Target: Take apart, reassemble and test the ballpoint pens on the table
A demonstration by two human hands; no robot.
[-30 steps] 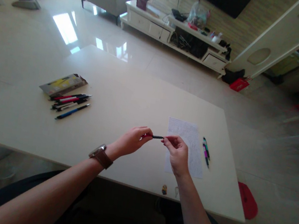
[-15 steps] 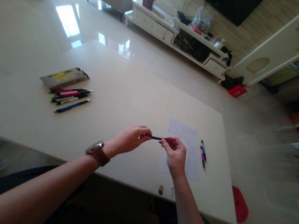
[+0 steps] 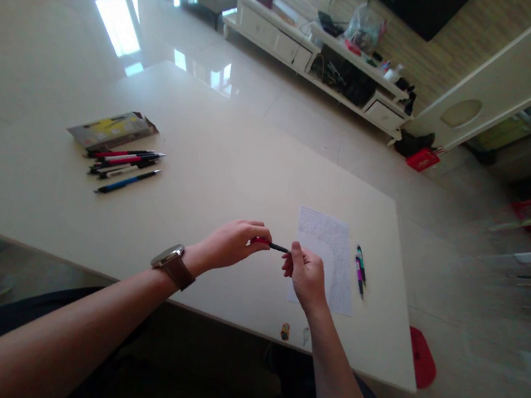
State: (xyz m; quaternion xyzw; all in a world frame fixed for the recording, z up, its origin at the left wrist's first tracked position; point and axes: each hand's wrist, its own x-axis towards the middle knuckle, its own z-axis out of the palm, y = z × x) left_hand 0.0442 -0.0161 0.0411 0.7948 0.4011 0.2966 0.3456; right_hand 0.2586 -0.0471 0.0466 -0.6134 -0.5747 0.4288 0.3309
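Left hand (image 3: 231,246) grips red-black pen (image 3: 279,247), right hand (image 3: 309,280) pinches its three-o'clock end; uneven pull (slim barrel) could make it slip free.

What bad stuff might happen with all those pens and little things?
The red-and-black pen might slip, since the left hand and right hand seem to pinch it just by its ends. The small yellow thing might get bumped off, because it lies close to the table's front edge. The blue pen has nothing around it, so a nudge might roll it.
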